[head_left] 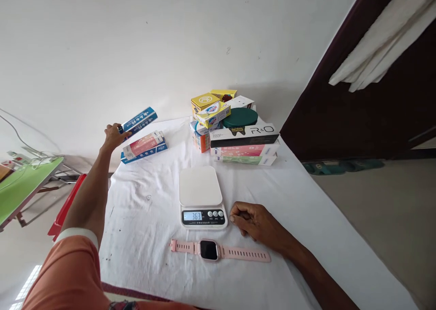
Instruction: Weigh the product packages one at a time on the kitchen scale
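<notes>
My left hand (115, 136) is stretched out to the far left side of the table, its fingers closed on the end of a blue toothpaste box (139, 121). That box is tilted, just above and behind a pink toothpaste box (145, 145), which lies on another blue box (150, 153). My right hand (254, 221) rests on the cloth with its fingers curled in and nothing visible in them. Beside it stands a white digital scale (200, 187) with a bare platform and a display that seems to read 363. A pink smartwatch (208, 250) lies flat in front of the scale.
Behind the scale is a pile with a black-and-white R&O box (244, 136), pink and green boxes, yellow soap boxes (213, 115) and a dark green round lid (240, 117). White cloth (136, 210) covers the table. A green table (32, 178) and red object (68, 205) stand left.
</notes>
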{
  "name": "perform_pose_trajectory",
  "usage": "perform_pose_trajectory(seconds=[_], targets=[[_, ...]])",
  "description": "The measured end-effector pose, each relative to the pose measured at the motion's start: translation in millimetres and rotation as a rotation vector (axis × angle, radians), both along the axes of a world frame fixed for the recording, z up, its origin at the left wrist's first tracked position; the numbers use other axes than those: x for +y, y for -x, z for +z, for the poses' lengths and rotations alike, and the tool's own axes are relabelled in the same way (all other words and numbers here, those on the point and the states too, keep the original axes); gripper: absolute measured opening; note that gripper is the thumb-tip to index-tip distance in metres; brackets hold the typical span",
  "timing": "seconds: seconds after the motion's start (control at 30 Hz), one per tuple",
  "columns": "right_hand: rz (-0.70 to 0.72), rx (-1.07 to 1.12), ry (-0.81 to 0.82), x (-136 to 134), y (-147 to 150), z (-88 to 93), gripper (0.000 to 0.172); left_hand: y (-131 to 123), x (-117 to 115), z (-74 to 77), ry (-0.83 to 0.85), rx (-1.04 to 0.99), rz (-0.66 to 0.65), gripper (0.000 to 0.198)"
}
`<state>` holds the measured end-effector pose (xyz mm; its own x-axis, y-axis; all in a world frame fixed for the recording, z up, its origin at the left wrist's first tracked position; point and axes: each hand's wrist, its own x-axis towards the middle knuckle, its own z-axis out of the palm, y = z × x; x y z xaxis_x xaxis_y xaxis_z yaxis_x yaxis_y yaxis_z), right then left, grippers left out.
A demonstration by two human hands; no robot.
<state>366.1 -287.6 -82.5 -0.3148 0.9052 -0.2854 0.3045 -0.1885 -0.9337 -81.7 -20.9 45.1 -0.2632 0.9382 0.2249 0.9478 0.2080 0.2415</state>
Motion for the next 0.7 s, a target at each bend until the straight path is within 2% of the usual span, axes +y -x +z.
perform_pose_trajectory(seconds=[0.1, 0.2, 0.3, 0.43, 0.57, 0.7], targets=[[0.011, 0.0, -0.06, -1, 0, 0.7, 0.026, 0, -37, 17.9, -0.102, 0.028, -0.053, 0.062], [0.028, 0.002, -0.079, -2, 0, 1.1, 0.026, -11, -85, 20.7, -0.145, 0.04, -0.241, 0.058], [0.031, -0.002, -0.056, -2, 0, 1.3, 0.026, -38, -137, 2.9, -0.119, 0.007, -0.49, 0.054], [0.036, 0.027, -0.076, -4, 0, 1.2, 0.027, -89, -188, -35.3, -0.01, -0.106, -0.73, 0.047], [0.037, 0.094, -0.113, -5, -2, 0.9, 0.031, -125, -205, -61.5, 0.056, -0.169, -0.777, 0.043], [0.043, 0.122, -0.129, -5, -2, 2.2, 0.031, -132, -206, -66.6, 0.083, -0.189, -0.756, 0.049]])
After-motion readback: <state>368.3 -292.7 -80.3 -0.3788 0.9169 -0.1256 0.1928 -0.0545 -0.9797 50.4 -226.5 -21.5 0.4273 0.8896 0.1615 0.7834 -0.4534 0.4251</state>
